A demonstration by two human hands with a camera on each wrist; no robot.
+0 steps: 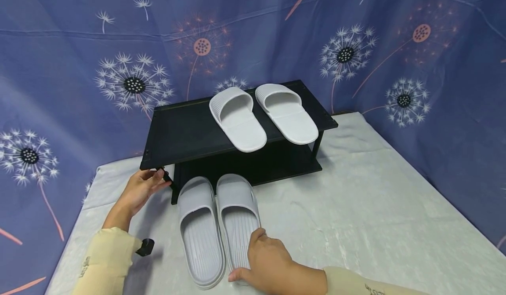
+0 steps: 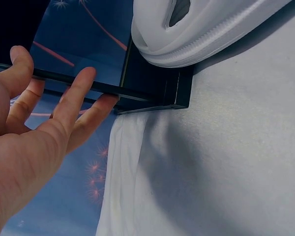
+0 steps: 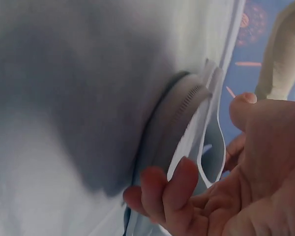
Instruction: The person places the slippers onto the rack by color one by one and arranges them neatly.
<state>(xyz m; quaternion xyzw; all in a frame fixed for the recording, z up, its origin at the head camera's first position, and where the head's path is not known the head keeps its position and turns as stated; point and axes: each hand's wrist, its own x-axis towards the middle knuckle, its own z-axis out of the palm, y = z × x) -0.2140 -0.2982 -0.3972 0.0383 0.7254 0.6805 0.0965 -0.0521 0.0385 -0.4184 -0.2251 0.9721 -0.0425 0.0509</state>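
A black two-tier shoe rack (image 1: pixel 182 130) stands by the back curtain. At its left end my left hand (image 1: pixel 136 191) holds the side bar (image 2: pixel 132 93), thumb on one side and fingers on the other. Two grey slippers lie side by side in front, toes toward the rack. In the left wrist view a grey slipper (image 2: pixel 216 34) overlaps the lower shelf. My right hand (image 1: pixel 272 260) grips the right grey slipper (image 1: pixel 237 194) near its heel, thumb at the back and fingers along the outer side. The left grey slipper (image 1: pixel 195 194) is untouched.
Two white slippers, a left one (image 1: pixel 247 132) and a right one (image 1: pixel 296 125), sit on the upper shelf, heels over its front edge. A pale cloth (image 1: pixel 375 198) covers the table. Blue dandelion-print curtain (image 1: pixel 257 22) encloses the back and sides.
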